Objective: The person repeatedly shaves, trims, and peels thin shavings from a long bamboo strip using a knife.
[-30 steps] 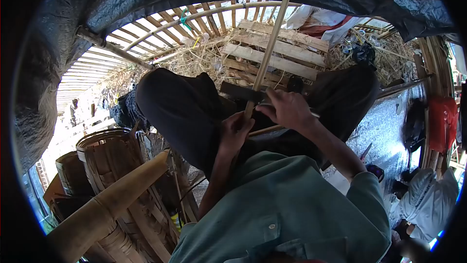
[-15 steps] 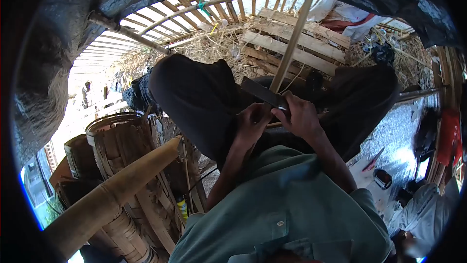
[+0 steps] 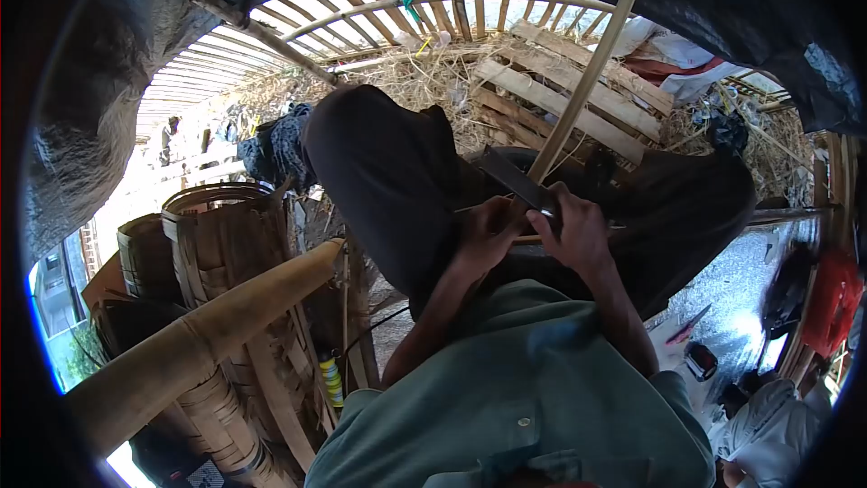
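Observation:
My right hand is closed around a knife with a broad dark blade, which points up and to the left. The blade lies across the lower part of a long, pale bamboo strip. My left hand is closed on the strip's lower end, just beside the knife. From there the strip slants up and to the right, past the top of the view. Both hands are close together in my lap, between my dark-trousered knees. The knife's handle is mostly hidden by my right fingers.
A thick bamboo pole juts in from the lower left, before woven bamboo baskets. Ahead are a wooden pallet, straw and a slatted fence. At the right lie scissors; a person in pale clothing is at lower right.
The view has shifted, so the surroundings and both hands appear slightly further right. My hands keep their grip on the knife and the bamboo strip, with little change between them.

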`<state>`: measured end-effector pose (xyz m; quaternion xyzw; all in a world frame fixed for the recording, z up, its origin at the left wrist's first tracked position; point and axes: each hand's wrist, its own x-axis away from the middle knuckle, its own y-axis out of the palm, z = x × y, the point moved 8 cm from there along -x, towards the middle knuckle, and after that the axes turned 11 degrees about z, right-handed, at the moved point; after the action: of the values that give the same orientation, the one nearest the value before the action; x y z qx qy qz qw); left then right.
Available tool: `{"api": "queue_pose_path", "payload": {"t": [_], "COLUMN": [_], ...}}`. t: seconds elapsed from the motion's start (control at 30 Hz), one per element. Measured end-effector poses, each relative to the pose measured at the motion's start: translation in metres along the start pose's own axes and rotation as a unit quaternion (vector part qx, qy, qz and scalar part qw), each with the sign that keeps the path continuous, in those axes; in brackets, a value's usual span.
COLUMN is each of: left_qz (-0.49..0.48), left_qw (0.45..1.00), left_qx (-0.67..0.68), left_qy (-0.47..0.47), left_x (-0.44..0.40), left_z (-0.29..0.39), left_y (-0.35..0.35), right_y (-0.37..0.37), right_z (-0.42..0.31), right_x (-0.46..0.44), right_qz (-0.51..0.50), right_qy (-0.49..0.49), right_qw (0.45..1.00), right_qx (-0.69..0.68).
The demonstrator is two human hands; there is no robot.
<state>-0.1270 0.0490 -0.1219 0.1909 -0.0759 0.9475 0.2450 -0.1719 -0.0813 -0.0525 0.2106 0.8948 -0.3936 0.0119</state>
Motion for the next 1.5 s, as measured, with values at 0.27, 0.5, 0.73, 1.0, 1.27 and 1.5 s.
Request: {"api": "queue_pose_path", "payload": {"t": [0.27,0.5,0.73,1.0,1.27,1.5], "left_qz": [-0.036,-0.043,-0.041,-0.042,-0.13,-0.1], "left_qw": [0.997,0.994,0.997,0.979,0.952,0.943], "left_qx": [0.026,0.042,0.035,0.151,0.174,0.191], "left_qy": [-0.057,-0.092,-0.062,-0.133,-0.216,-0.255], "left_x": [0.008,0.002,-0.004,-0.004,-0.007,-0.003], "left_z": [0.003,0.008,-0.005,-0.006,-0.022,-0.029], "left_y": [0.007,0.008,0.011,0.015,0.02,0.022], "right_y": [-0.047,-0.018,-0.062,-0.016,-0.058,-0.056], "right_z": [0.064,0.014,0.071,0.027,0.052,0.052], "right_x": [-0.042,-0.019,-0.067,-0.02,-0.062,-0.051], "right_qz": [0.099,-0.075,0.109,-0.036,0.11,0.069], "right_qy": [0.12,-0.066,0.137,-0.008,0.009,-0.004], "right_qw": [0.978,0.983,0.978,0.994,0.971,0.97], "right_qx": [0.138,0.153,0.113,0.098,0.211,0.235]}}
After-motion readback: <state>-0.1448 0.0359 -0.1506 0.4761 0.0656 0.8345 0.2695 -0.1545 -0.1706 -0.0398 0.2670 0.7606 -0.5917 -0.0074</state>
